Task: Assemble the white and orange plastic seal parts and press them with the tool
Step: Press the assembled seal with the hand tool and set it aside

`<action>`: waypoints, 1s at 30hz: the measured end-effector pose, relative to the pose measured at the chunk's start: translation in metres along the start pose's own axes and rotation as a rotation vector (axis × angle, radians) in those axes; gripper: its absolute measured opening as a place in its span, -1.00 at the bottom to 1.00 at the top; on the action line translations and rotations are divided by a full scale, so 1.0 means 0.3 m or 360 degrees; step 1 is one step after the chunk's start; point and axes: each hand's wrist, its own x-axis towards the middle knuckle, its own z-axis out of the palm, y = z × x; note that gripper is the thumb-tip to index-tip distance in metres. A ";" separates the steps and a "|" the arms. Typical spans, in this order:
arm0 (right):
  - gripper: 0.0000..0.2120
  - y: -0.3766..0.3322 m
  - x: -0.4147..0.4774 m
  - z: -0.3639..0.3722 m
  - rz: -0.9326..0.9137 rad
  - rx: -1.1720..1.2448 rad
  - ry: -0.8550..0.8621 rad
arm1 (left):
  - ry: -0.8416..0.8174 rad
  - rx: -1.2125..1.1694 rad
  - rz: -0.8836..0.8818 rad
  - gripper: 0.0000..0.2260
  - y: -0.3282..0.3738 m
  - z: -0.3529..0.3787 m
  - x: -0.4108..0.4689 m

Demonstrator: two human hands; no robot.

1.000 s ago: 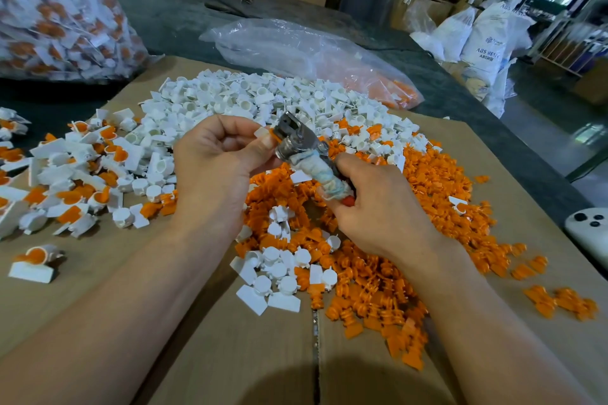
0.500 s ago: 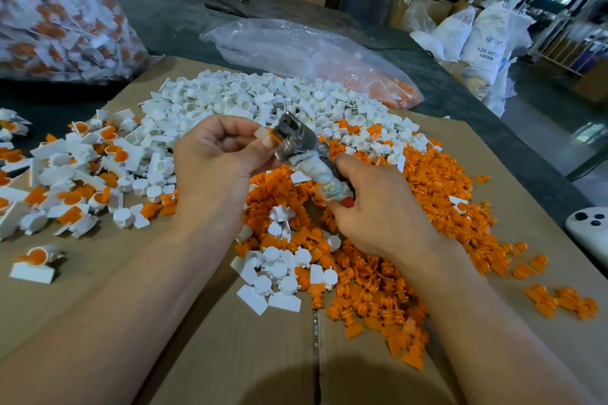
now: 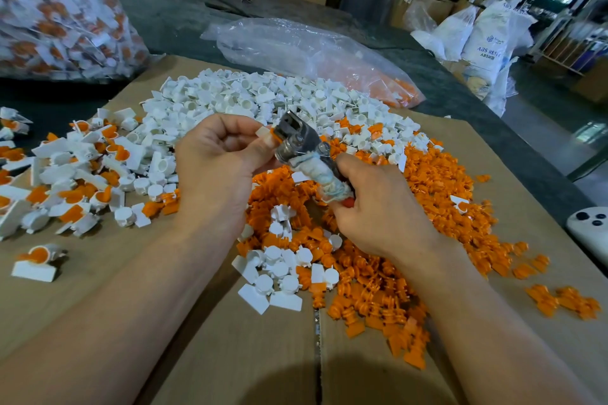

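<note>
Above the cardboard, the left hand pinches a white-and-orange seal against the tool head — the right hand grips its wrapped handle. Behind, the full bag holds white-and-orange pieces, the slack bag orange parts.

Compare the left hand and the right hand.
The left hand pinches a seal between thumb and fingers; the right hand wraps its fingers round the cloth-bound handle of the tool. The left hand is higher, beside the tool's metal head; the right hand is lower, over the orange pile. Both are bare, both hold something, and they meet at the tool.
</note>
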 end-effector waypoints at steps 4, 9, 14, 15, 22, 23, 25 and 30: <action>-0.81 0.003 0.001 0.005 0.0000 -0.0006 -0.0006 | 0.0011 -0.0016 -0.0016 -0.79 0.004 -0.001 0.001; -0.73 0.007 0.001 0.001 0.0010 0.0053 -0.0020 | 0.0033 -0.0059 -0.0080 -0.81 0.004 0.001 0.006; -0.67 0.037 0.008 -0.028 0.0165 0.0042 0.0047 | 0.0057 -0.0111 -0.0158 -0.83 0.003 -0.006 0.017; -0.66 0.044 0.010 -0.030 0.0201 0.0058 0.0069 | 0.0055 -0.0110 -0.0168 -0.83 0.002 -0.007 0.017; -0.57 0.106 0.027 -0.029 0.0404 -0.0134 0.0182 | 0.0044 -0.0123 -0.0251 -0.85 0.001 -0.015 0.017; -0.56 0.116 0.028 -0.029 0.0434 -0.0166 0.0177 | 0.0040 -0.0117 -0.0262 -0.86 0.000 -0.016 0.016; -0.49 0.131 0.031 -0.028 0.0492 -0.0216 0.0153 | 0.0041 -0.0090 -0.0286 -0.89 -0.001 -0.018 0.016; -0.50 0.143 0.035 -0.021 0.0543 -0.0313 0.0074 | -0.0016 0.0090 -0.0240 -0.83 -0.001 -0.011 0.002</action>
